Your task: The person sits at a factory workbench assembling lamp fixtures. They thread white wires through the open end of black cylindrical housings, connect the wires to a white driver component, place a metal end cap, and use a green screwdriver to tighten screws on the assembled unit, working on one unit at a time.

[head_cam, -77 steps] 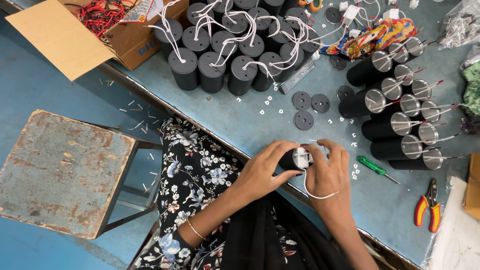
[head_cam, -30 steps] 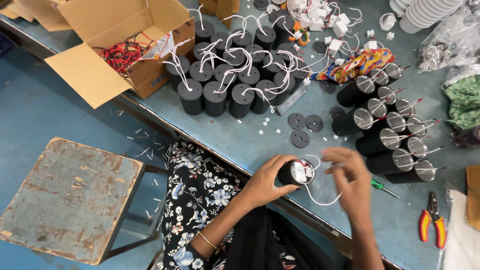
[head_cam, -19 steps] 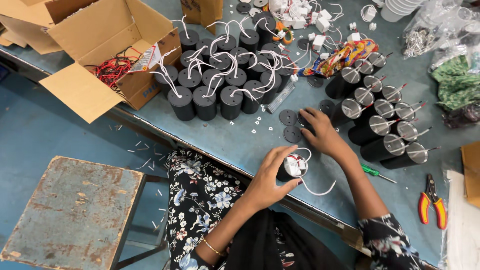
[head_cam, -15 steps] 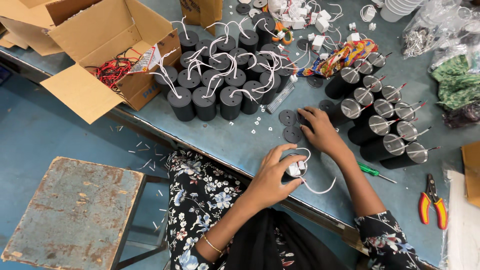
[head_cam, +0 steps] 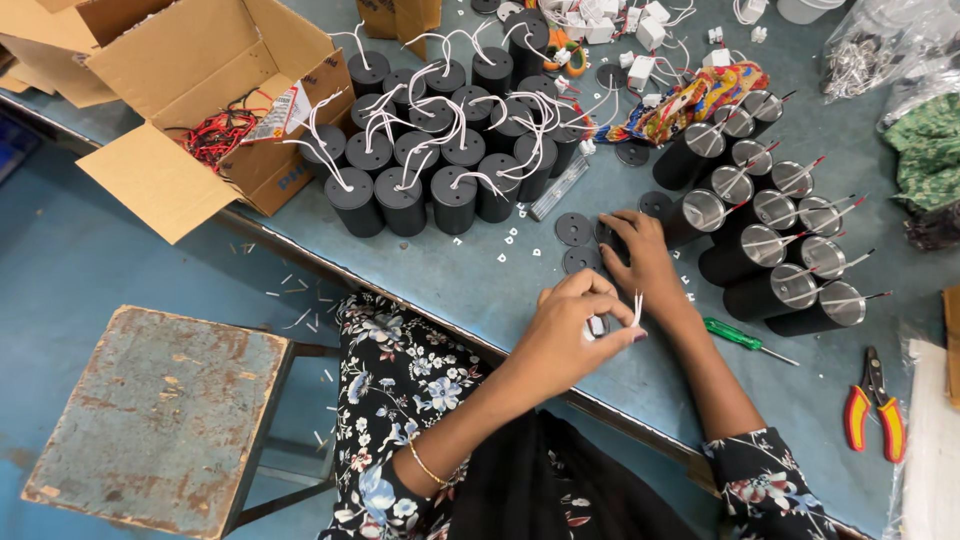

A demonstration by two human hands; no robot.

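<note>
The left hand [head_cam: 570,335] is curled around a small black cylinder [head_cam: 597,326], most of it hidden by the fingers, with white wires [head_cam: 636,310] sticking up from its end; it is held just above the near edge of the blue tabletop [head_cam: 480,285]. The right hand [head_cam: 640,255] reaches forward, fingers spread and pressing down on flat black discs [head_cam: 574,229] that lie on the tabletop; whether it has pinched one I cannot tell. Behind the discs a cluster of upright black cylinders with white wires [head_cam: 440,150] stands close together. To the right, more cylinders with silver ends [head_cam: 770,240] lie on their sides in rows, thin leads pointing right. A green screwdriver [head_cam: 745,340] lies just beside the right forearm, and red-and-yellow pliers [head_cam: 870,410] lie further right. An open cardboard box [head_cam: 200,100] holding red wires [head_cam: 215,135] sits at the left edge of the tabletop. White connectors [head_cam: 640,40] and a colourful cloth [head_cam: 690,100] lie at the far side. Small white scraps dot the tabletop near the discs. A worn stool [head_cam: 150,410] stands on the blue floor at lower left.
</note>
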